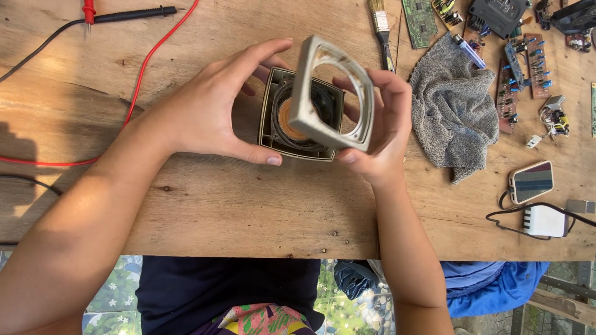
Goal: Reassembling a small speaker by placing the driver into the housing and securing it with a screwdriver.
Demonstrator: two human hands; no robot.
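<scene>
Head view: I look straight down on a wooden table (205,205) with both my hands over its middle.
Left hand (208,111): I have it curled round the left side of the speaker (292,121), thumb on the near edge, fingers over the far edge; it is clamped on the housing.
Right hand (379,133): I pinch the frame (335,93) between thumb and fingers, closed on its right side.
Speaker: square, dark, its round cone facing up, held just above the table's middle.
Frame: pale, square with a round opening, tilted up on edge, just above and in front of the speaker, hiding part of the cone.
Right of my hands: a grey cloth (450,108) lies crumpled just beside the right hand; circuit boards (518,68) beyond it; a phone (531,182) and a white charger (545,220) with a black cable nearer the edge.
Far side: a brush (382,31) by the cloth; red and black probe leads (124,37) run off to the left, well apart from the speaker.
</scene>
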